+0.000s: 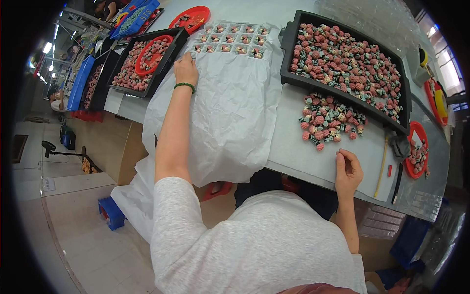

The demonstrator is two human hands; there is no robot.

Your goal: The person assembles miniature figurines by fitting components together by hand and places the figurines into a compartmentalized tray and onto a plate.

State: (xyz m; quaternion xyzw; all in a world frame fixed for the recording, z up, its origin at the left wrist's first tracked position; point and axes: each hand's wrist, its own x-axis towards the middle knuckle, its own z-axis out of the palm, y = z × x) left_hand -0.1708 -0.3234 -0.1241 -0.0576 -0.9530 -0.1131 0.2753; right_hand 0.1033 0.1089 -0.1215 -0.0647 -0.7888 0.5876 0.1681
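My left hand (186,71), with a green bracelet at the wrist, is closed on the left edge of a wrinkled white sheet (230,112). Beside it lies a white compartment tray (234,43), whose visible pockets hold small figurines. To the right, my right hand (348,172) hovers at the table's front edge with thumb and forefinger pinched; whatever lies between them is too small to see. Just beyond it spreads a loose pile of pink-and-grey figurines (323,122). Behind the pile, a large black bin (345,94) is full of the same figurines.
Left of the sheet stands another black bin (155,88) with a red dish (169,40) in it. A red plate (204,15) sits at the back. On the right lie a yellow stick (382,169), a dark cloth (400,148) and a red bowl (416,171) of figurines.
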